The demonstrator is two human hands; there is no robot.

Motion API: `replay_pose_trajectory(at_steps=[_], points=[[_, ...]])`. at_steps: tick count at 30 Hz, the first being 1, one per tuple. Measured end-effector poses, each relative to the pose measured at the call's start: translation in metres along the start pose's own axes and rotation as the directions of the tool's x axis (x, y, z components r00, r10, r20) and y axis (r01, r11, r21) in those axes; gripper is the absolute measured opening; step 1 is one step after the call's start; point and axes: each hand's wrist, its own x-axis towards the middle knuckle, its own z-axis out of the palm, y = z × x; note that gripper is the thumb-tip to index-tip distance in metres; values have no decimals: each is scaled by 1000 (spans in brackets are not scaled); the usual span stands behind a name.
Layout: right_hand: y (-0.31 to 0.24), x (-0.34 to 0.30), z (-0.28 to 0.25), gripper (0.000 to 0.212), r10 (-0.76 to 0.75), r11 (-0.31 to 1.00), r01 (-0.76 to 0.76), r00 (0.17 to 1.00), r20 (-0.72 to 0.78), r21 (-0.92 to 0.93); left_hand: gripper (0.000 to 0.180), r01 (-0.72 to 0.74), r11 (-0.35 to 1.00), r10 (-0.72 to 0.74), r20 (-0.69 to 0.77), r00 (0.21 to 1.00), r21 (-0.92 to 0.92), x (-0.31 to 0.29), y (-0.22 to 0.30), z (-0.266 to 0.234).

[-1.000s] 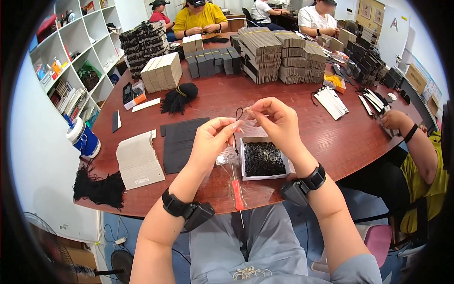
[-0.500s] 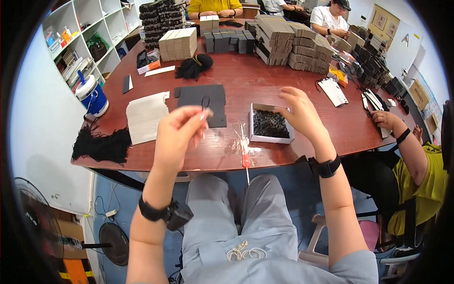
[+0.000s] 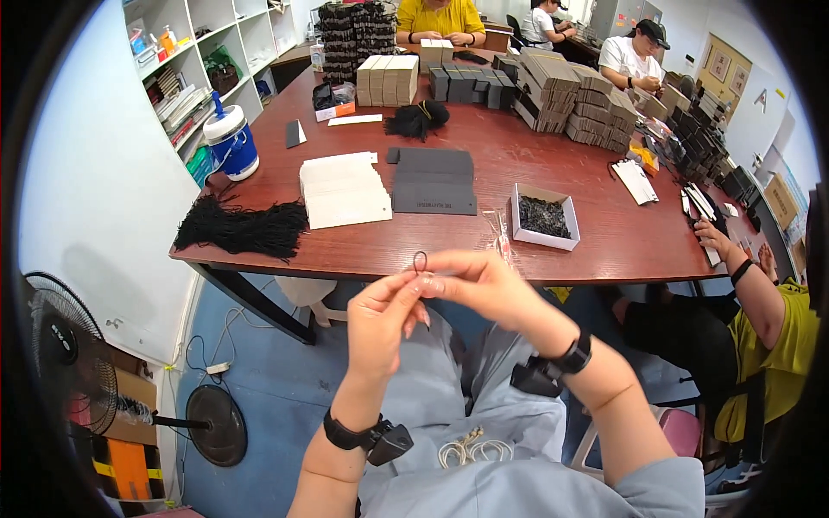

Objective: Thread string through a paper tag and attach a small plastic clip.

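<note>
My left hand (image 3: 376,319) and my right hand (image 3: 484,285) meet at their fingertips in front of the table's near edge. Both pinch a small dark cord loop (image 3: 415,261), which stands up above the fingers. Whatever else sits between the fingertips is too small to make out. Beyond my right hand, a small white box (image 3: 547,241) holds a heap of tiny black pieces (image 3: 544,217). A stack of white cards (image 3: 345,192) and a stack of black cards (image 3: 433,181) lie side by side farther in. To their left spreads a bundle of black cords (image 3: 246,226).
Partly behind my right hand, a red-handled tool (image 3: 504,245) lies at the table edge. A tied black cord bunch (image 3: 418,119) and stacked cards (image 3: 389,82) stand farther back. A blue jug (image 3: 231,147) is at left. Co-workers sit across and at right.
My right hand has left the white box and come over to my left hand; its fingers have closed at the cord loop. Both hands are now nearer my lap. The view has shifted.
</note>
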Motion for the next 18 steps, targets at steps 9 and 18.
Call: replay_pose_trajectory(at_steps=[9,18], points=[[13,-54,-2,14,-226,968,249,849,-477,-15,21,-532,369,377,400,835,762,26,10,-9],[5,-104,-24,10,-157,979,196,890,-428,48,29,-473,-688,88,710,699,551,136,15,-84]])
